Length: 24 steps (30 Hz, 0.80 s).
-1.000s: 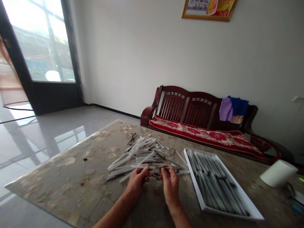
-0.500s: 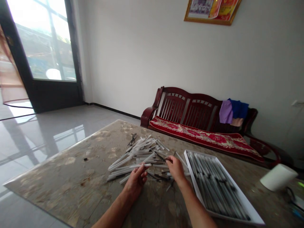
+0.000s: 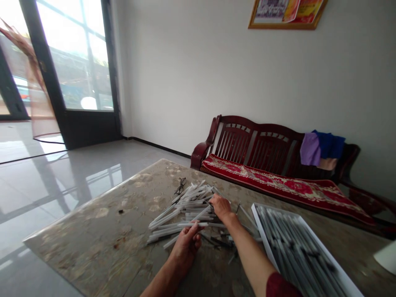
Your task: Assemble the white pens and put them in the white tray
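Loose pen barrels (image 3: 188, 210) on stone tabletop (image 3: 86, 218), glasses (image 3: 180, 186) behind them, filled tray (image 3: 264, 235) to right, bench (image 3: 253, 142) beyond

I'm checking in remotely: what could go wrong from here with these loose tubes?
The right hand at the edge of the loose white tubes could scatter them, perhaps against the eyeglasses at the pile's far end. The right forearm passes close to the white tray, so a sideways swing might knock it. The white tube in the left hand could slip back into the pile.

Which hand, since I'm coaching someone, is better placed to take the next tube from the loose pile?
Right, probably: the right hand sits on the loose pile of white plastic tubes, apparently empty, while the left hand grips one tube.
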Each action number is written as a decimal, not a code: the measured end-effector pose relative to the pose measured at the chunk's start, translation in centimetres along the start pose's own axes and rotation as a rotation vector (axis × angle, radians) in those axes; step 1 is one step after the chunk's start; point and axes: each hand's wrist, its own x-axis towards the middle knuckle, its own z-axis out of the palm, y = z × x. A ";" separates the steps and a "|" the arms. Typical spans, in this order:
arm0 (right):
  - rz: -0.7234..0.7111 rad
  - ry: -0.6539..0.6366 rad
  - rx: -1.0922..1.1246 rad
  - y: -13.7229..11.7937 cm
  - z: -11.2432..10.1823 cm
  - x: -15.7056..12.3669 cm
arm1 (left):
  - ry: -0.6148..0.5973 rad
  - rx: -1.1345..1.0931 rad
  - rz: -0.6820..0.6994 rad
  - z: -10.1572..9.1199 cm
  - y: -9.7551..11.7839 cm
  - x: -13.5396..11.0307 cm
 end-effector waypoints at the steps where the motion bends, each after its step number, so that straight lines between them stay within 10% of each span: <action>1: -0.005 0.006 0.011 0.0 0.0 0.0 | 0.003 0.000 -0.002 0.0 0.0 0.0; 10: 0.079 0.249 0.302 -0.7 -0.4 -4.6 | -0.026 0.072 0.019 0.4 -0.2 -0.3; 17: 0.354 0.369 1.323 -3.4 -0.1 -12.5 | -0.038 0.132 0.073 0.9 -0.3 -0.7; 24: 0.402 0.414 1.376 -5.2 -0.3 -13.6 | -0.073 0.196 0.105 1.0 -0.3 -1.0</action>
